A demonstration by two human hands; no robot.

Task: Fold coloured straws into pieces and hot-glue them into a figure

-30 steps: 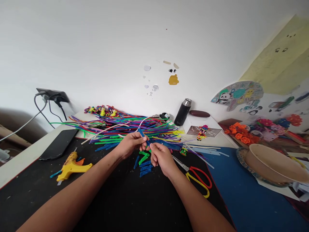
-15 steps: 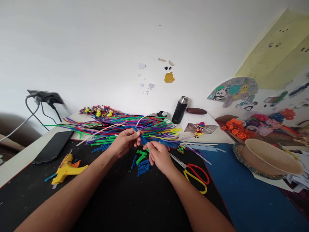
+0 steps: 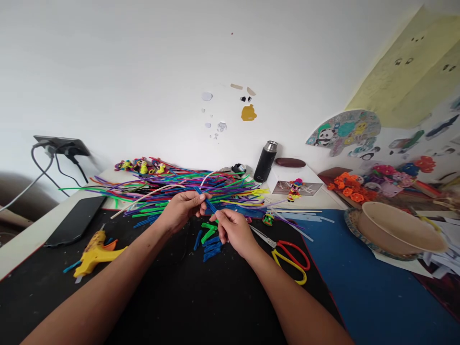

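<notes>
A blue pipe cleaner (image 3: 210,205) slants between my two hands, above the black mat. My left hand (image 3: 187,207) pinches its upper end between thumb and fingers. Lower down, my right hand (image 3: 233,229) is closed on its other end. Beneath the hands lie short blue pipe cleaner pieces (image 3: 212,249) and green pieces (image 3: 209,233) on the mat. Behind them spreads a heap of long pipe cleaners (image 3: 172,184) in many colours. Scissors (image 3: 287,256) with red and yellow handles rest beside my right forearm.
On the left are a yellow glue gun (image 3: 94,256) and a black phone (image 3: 76,221). A black flask (image 3: 266,162) stands against the wall near a white box (image 3: 305,178) and small pipe cleaner figures (image 3: 294,190). A beige bowl (image 3: 398,232) sits at the right.
The view has shifted slightly, so everything sits a little further left. Both hands keep their hold on the blue pipe cleaner, with hardly any movement.
</notes>
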